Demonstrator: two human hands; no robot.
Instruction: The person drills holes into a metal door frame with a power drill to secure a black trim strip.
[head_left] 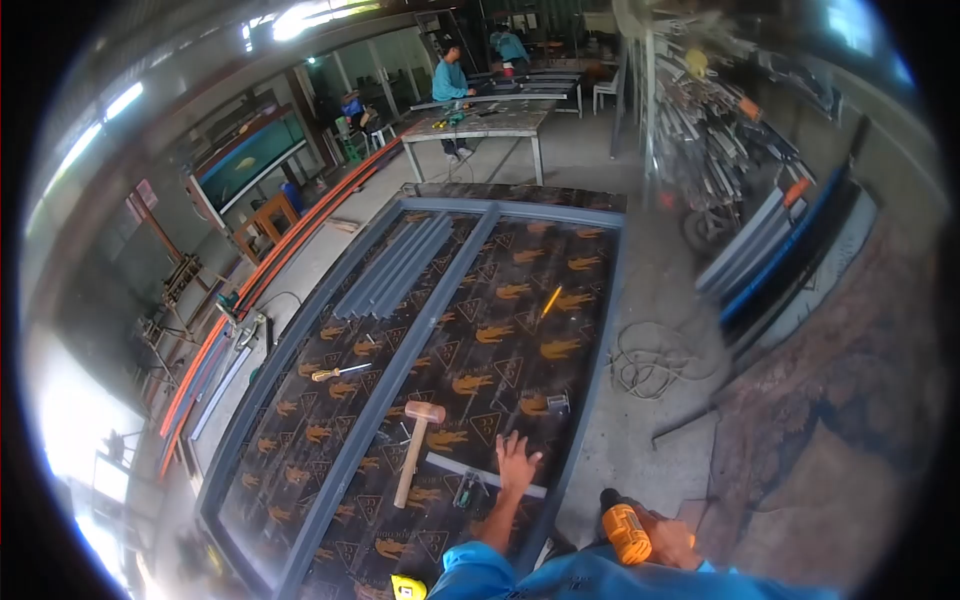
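Observation:
My left hand (pixel 516 466) lies with fingers spread on the dark printed board (pixel 480 350), just above a pale metal strip (pixel 455 464). At the right, my right hand (pixel 674 542) is closed round an orange power drill (pixel 627 533), held beside the board's edge near my body. A mallet (pixel 413 455) with a wooden handle lies left of my left hand. Close to the strip is a small green-handled tool (pixel 464 490). A grey metal frame (pixel 390 410) with a long middle bar rests on the board.
Several grey bars (pixel 395 265) lie inside the frame, with a screwdriver (pixel 340 372) and a yellow pencil (pixel 551 301). A tape measure (pixel 408 587) is at the near edge. Coiled cable (pixel 655 362) lies on the floor. Beyond, a person (pixel 450 78) is by a worktable (pixel 480 124).

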